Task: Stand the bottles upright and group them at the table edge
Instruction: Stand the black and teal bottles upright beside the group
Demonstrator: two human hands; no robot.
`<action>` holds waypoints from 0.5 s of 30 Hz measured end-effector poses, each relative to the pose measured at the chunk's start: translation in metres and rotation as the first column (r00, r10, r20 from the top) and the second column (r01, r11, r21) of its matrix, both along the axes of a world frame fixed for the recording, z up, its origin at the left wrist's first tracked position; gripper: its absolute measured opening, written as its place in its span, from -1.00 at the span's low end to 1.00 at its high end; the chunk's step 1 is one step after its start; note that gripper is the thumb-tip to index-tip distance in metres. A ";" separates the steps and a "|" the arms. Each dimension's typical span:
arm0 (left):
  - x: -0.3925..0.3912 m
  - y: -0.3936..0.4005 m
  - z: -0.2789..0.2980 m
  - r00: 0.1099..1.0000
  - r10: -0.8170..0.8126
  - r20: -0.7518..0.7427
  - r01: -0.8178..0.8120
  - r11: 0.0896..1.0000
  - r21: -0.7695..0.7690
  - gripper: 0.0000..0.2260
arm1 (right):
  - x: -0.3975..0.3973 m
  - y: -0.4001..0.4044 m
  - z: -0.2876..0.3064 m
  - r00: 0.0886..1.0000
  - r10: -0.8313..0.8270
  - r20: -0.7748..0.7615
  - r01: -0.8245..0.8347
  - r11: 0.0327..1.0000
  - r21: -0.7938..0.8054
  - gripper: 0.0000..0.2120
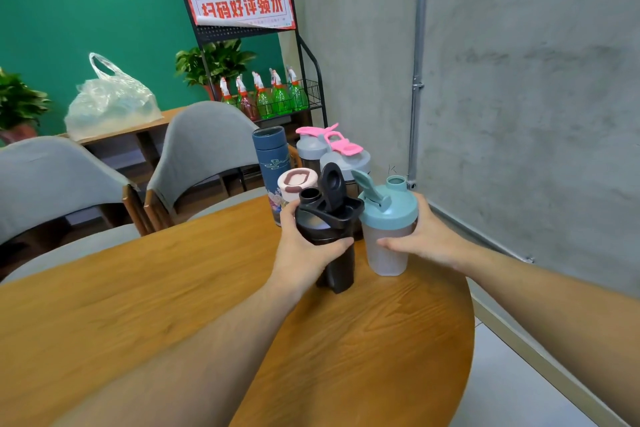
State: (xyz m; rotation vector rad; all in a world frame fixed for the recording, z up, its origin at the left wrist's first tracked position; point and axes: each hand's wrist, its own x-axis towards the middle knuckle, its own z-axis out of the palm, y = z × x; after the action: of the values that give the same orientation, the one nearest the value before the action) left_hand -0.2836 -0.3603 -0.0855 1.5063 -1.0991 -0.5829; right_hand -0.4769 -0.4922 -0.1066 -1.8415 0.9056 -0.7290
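My left hand [304, 250] grips a black shaker bottle [337, 263] with its flip lid open, standing upright on the wooden table [173, 305]. My right hand [420, 241] holds a frosted shaker with a teal lid [388, 215], upright beside the black one. Behind them, near the far edge, stand a dark blue flask [272, 156], a small cup with a pink lid [298, 182] and two grey shakers with pink caps [343, 156], all upright and close together.
Two grey chairs [201, 149] stand at the table's far side. A black rack with green spray bottles [277, 97] stands behind, beside a concrete wall [519, 80]. A plastic bag [110, 100] lies on a wooden shelf. The table's rounded right edge borders tiled floor [519, 385].
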 end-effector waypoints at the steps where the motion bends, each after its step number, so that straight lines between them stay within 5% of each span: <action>1: -0.001 -0.001 0.001 1.000 0.001 0.003 -0.001 1.000 0.006 -0.11 | -0.001 -0.001 0.000 1.000 0.002 -0.008 -0.002 1.000 0.009 -0.07; 10: -0.006 0.004 0.011 0.998 0.052 0.036 -0.051 0.998 -0.038 -0.13 | -0.006 0.010 0.015 0.996 -0.039 0.086 0.045 0.996 -0.070 0.19; 15: -0.007 0.001 0.023 0.988 0.024 0.153 -0.015 0.998 -0.060 -0.03 | 0.004 0.021 0.040 0.984 -0.065 0.168 0.109 0.956 -0.271 -0.17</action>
State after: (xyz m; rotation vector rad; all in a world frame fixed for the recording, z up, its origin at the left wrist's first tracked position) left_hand -0.2909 -0.3594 -0.0627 1.5283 -1.2080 -0.4223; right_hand -0.4728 -0.4708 -0.0662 -1.9641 0.8167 -1.0889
